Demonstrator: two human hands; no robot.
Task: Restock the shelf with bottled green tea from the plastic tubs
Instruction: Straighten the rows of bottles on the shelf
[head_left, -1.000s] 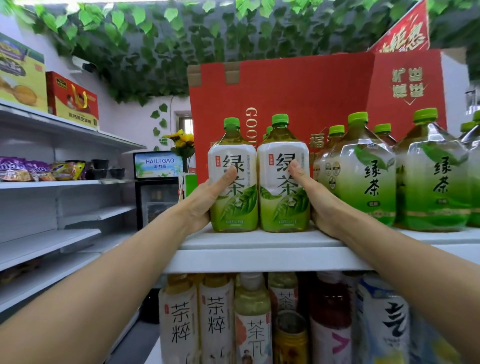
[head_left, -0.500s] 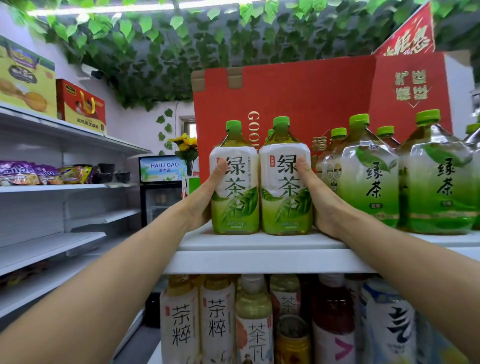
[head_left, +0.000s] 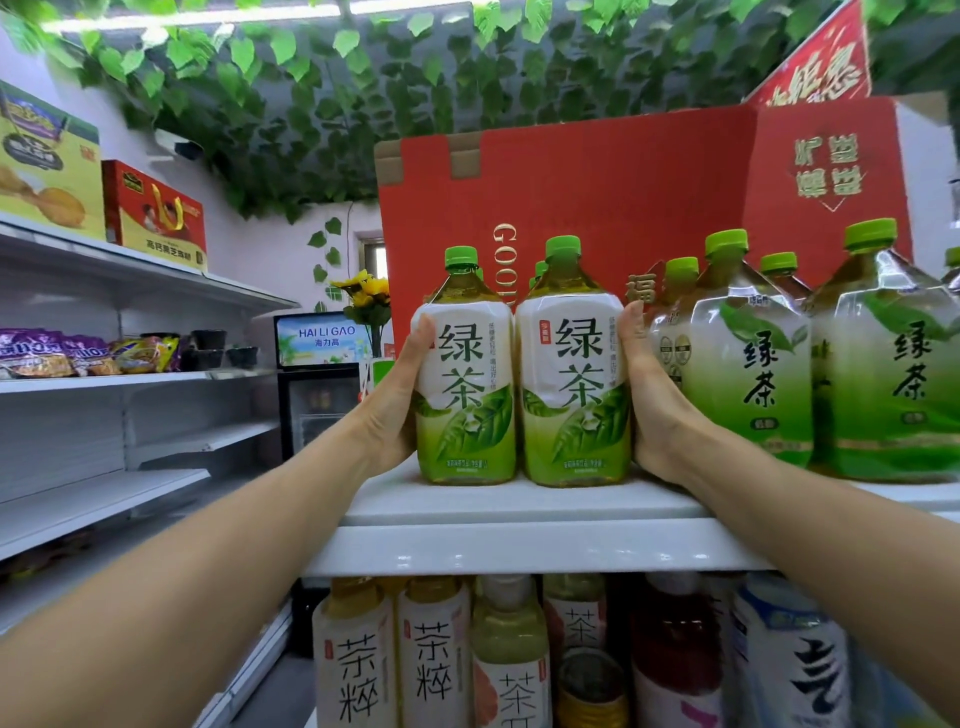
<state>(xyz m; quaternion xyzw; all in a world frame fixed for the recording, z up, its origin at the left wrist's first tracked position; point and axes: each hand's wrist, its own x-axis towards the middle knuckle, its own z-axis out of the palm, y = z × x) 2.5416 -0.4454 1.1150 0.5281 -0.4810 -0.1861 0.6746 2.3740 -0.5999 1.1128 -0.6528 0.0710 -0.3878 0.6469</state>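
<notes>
Two green tea bottles stand side by side on the white top shelf (head_left: 519, 551), with white and green labels and green caps. My left hand (head_left: 395, 400) holds the outer side of the left bottle (head_left: 467, 395), thumb up along its front edge. Against the outer side of the right bottle (head_left: 571, 395) lies my right hand (head_left: 649, 400), in the same hold. The fingers of both hands are hidden behind the bottles. More caps show behind the pair.
Larger green tea bottles (head_left: 748, 374) crowd the shelf just right of my right hand. A red carton (head_left: 571, 187) stands behind them. Other drinks (head_left: 431, 660) fill the shelf below. White shelving (head_left: 104, 493) with snacks and a small fridge (head_left: 317, 395) are at the left.
Both thumbs have slid off the fronts of the labels to the bottles' outer edges. The two bottles have stayed upright on the shelf, a little further in.
</notes>
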